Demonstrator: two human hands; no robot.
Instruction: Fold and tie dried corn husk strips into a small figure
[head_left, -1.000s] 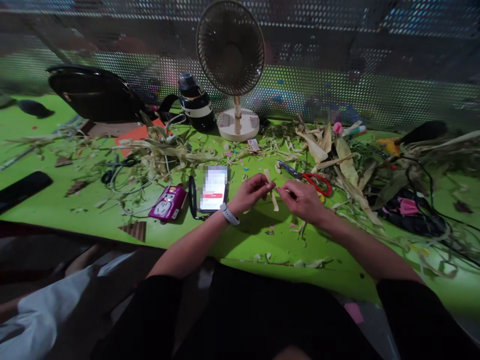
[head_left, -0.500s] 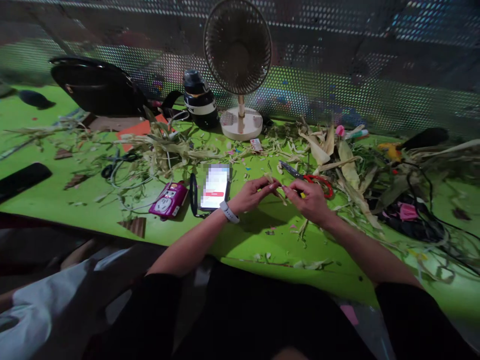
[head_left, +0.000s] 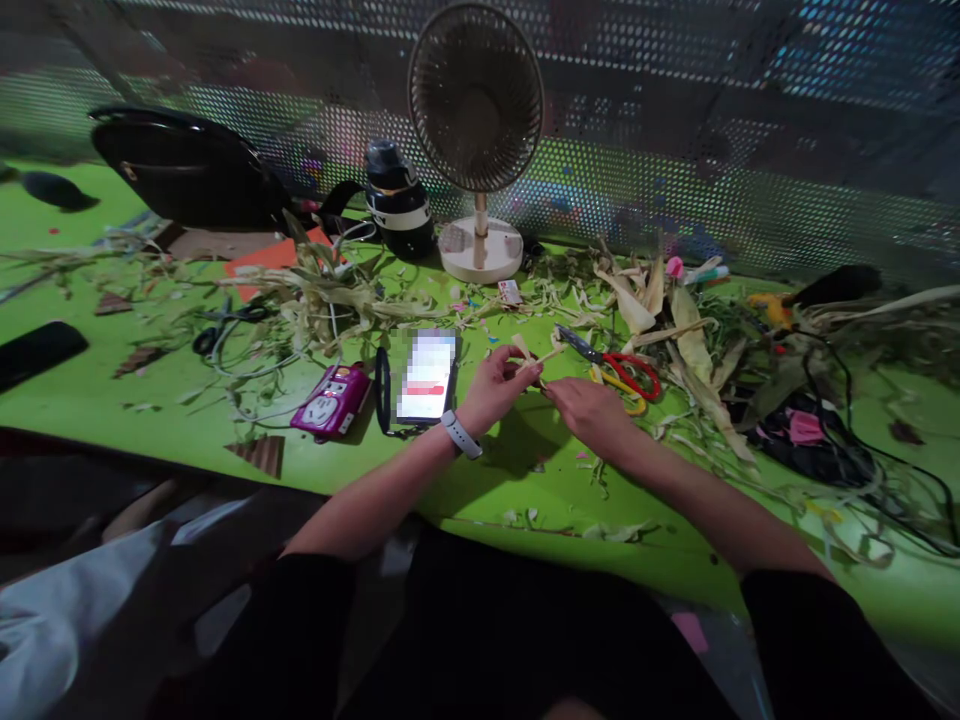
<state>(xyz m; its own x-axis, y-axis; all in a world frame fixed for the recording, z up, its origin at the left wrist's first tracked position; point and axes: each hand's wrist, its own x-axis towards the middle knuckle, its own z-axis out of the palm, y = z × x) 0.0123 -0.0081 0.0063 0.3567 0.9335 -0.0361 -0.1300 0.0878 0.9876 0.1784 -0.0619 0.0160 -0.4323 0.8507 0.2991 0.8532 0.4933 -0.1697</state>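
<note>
My left hand [head_left: 495, 388], with a pale band on its wrist, pinches a small bundle of dried corn husk strips [head_left: 527, 350] over the green table. The strips stick up and out to the right past its fingertips. My right hand [head_left: 589, 410] meets the bundle's lower end with fingers pressed together, its back facing up. What lies under those fingertips is mostly hidden. Just beyond my right hand lie scissors with red handles [head_left: 636, 372] and a yellow-handled pair [head_left: 626, 392]. A lit phone [head_left: 427, 378] rests left of my left hand.
Loose corn husks [head_left: 694, 340] are heaped at the right, and more husks [head_left: 330, 290] at the left. A fan [head_left: 480, 250] and a dark bottle [head_left: 401, 215] stand at the back. A purple socket box [head_left: 331, 402], cables and a black bag [head_left: 187, 165] share the green table [head_left: 480, 490].
My right hand has shifted left and rolled over, uncovering the yellow scissor handles. The husk strips in my left hand now point up and right instead of downward.
</note>
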